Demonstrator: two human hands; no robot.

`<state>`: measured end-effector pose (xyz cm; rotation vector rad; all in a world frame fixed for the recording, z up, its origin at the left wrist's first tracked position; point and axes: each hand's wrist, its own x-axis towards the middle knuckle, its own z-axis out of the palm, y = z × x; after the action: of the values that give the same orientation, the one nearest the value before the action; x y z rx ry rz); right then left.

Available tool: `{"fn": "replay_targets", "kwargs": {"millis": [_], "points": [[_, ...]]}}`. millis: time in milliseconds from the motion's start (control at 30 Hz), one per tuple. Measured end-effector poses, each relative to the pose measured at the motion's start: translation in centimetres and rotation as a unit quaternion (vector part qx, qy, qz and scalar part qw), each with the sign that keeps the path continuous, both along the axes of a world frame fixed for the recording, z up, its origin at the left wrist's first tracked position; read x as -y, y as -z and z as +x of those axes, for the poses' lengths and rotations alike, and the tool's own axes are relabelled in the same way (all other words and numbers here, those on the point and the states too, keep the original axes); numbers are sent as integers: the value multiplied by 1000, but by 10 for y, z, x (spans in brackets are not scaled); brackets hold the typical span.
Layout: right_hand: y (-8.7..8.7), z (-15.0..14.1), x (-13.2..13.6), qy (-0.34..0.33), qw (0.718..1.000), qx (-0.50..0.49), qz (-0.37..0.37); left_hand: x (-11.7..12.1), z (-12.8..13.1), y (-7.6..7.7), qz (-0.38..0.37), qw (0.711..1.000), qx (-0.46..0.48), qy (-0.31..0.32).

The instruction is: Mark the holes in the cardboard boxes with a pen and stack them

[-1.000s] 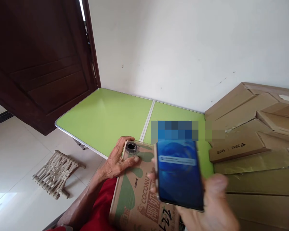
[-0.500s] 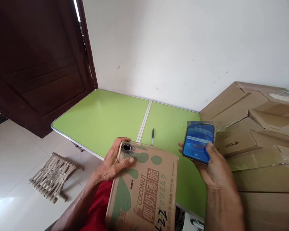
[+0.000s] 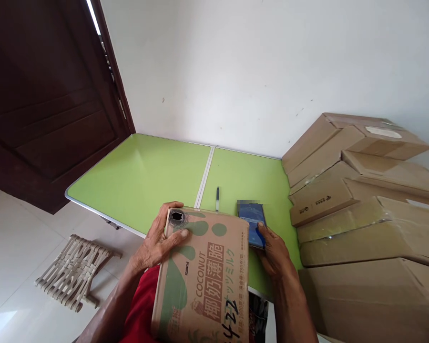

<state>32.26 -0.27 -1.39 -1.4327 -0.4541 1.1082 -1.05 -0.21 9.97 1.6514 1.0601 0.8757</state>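
My left hand [image 3: 164, 238] grips the upper left side of a cardboard box [image 3: 200, 267], its thumb lying on the printed face. Green drop shapes, the word COCONUT and handwritten digits mark that face, and a dark-edged hole is in its top left corner. In my right hand [image 3: 273, 247] is a smartphone [image 3: 252, 221] with a lit blue screen, my thumb over the screen's right side. The phone is just right of the box, and the box hides part of its lower left. A pen [image 3: 217, 197] lies on the green folding table [image 3: 157, 171] beyond the box.
Several cardboard boxes [image 3: 343, 228] are stacked along the right side against the white wall. On the floor at left stands a woven stool [image 3: 75, 271]. A dark brown door [image 3: 50, 95] is at the upper left.
My right hand has brought the phone left and slightly down, close to the box's right edge. My left hand keeps its hold on the box. The view has shifted a little to the right.
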Motion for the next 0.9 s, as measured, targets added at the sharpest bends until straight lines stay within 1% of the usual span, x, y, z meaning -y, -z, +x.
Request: {"fn": "replay_targets", "kwargs": {"millis": [100, 233, 333, 500, 733, 900], "points": [[-3, -7, 3, -27, 999, 43, -4, 1, -1, 1, 2, 1000, 1, 0], [-11, -12, 8, -47, 991, 121, -18, 2, -1, 2, 5, 1000, -1, -3], [-16, -12, 14, -60, 980, 182, -48, 3, -1, 3, 4, 1000, 4, -6], [-25, -12, 23, -87, 954, 272, -91, 4, -2, 8, 3, 1000, 22, -7], [-39, -18, 34, -115, 927, 340, -110, 5, -2, 21, 17, 998, 57, -11], [-53, -22, 47, -111, 918, 364, -109, 9, -2, 30, 15, 996, 89, -24]]}}
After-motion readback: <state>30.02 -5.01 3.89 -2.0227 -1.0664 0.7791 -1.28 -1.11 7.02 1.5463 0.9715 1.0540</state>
